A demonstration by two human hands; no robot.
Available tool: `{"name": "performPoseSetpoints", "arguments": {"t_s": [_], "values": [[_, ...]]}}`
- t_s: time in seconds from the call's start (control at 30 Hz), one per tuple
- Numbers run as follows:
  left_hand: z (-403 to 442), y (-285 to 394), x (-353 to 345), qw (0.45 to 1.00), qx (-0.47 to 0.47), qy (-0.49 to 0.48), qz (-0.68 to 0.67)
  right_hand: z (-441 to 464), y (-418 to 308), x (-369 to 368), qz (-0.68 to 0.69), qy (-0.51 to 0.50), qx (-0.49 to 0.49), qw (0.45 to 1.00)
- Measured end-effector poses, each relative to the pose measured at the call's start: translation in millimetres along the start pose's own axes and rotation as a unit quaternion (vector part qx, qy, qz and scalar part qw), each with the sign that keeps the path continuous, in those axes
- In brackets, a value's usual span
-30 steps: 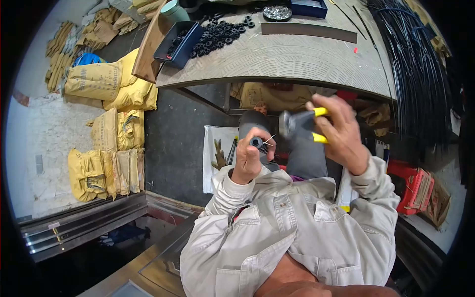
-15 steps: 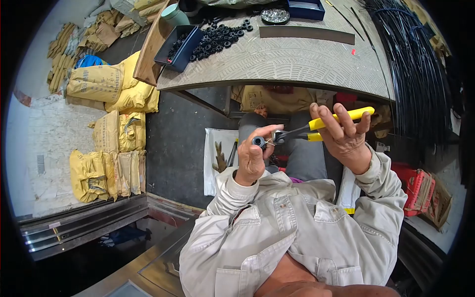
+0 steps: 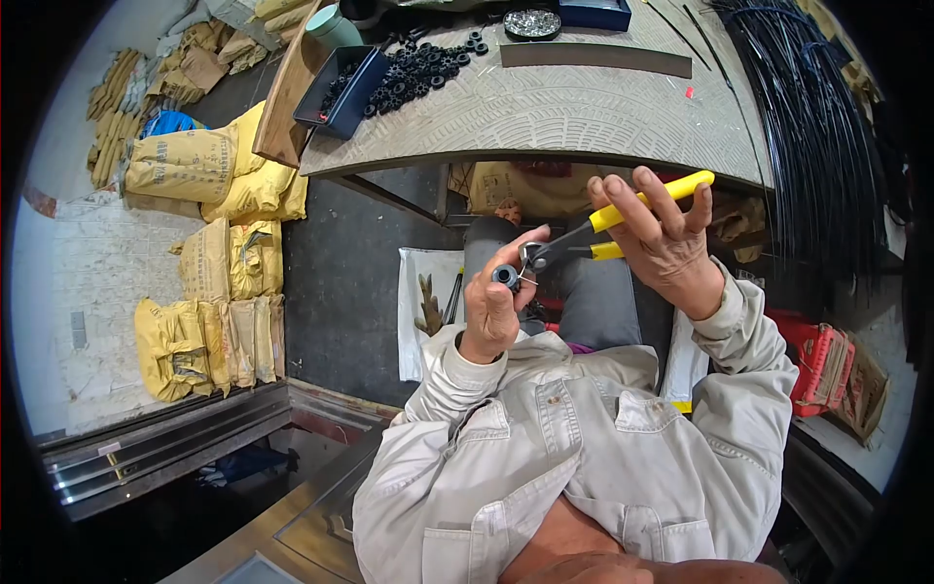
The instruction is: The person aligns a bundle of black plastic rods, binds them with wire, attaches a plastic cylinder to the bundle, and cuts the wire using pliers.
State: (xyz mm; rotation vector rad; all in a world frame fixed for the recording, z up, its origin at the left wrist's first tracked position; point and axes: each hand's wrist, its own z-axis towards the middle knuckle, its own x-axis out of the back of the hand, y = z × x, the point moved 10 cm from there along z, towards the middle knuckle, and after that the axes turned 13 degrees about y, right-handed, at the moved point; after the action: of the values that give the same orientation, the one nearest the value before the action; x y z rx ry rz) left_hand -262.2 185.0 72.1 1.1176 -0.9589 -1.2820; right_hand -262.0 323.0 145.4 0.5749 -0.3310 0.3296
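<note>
My left hand (image 3: pixel 490 311) is closed around a small black tubular piece (image 3: pixel 505 275) with a round hole in its end facing me. A thin pale wire (image 3: pixel 526 280) sticks out beside that piece. My right hand (image 3: pixel 669 245) holds yellow-handled pincers (image 3: pixel 572 240), its fingers curled over the upper handle and the handles spread apart. The jaws of the pincers sit at my left fingertips, close by the wire. Whether they grip the wire, I cannot tell.
Ahead stands a workbench (image 3: pixel 584 112) with a pile of black rings (image 3: pixel 418 78), a blue bin (image 3: pixel 342 92), a round dish (image 3: pixel 532 24) and a flat strip (image 3: pixel 595 59). Long black rods (image 3: pixel 808 117) hang at the right. Yellow sacks (image 3: pixel 185 165) lie at the left.
My right hand and the pincers have shifted left and up, with the handles tilted more steeply. More of the wire shows beside the black piece. My left hand stays nearly in place.
</note>
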Motion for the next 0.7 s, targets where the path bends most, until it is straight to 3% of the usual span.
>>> {"name": "performPoseSetpoints", "arguments": {"t_s": [0.33, 0.43, 0.6, 0.7], "values": [[5, 9, 3, 0.999, -0.027, 0.03, -0.02, 2, -10, 13, -0.008, 0.043, 0.023, 0.999], [5, 11, 6, 0.998, -0.026, 0.047, -0.033, -4, -13, 6, 0.089, -0.005, -0.053, 0.995], [3, 7, 12, 0.996, -0.022, 0.083, -0.029, -19, -29, 3, 0.089, -0.082, -0.165, 0.979], [2, 6, 13, 0.996, -0.021, 0.086, -0.022, -18, -30, 8, 0.106, -0.088, -0.169, 0.976]]}}
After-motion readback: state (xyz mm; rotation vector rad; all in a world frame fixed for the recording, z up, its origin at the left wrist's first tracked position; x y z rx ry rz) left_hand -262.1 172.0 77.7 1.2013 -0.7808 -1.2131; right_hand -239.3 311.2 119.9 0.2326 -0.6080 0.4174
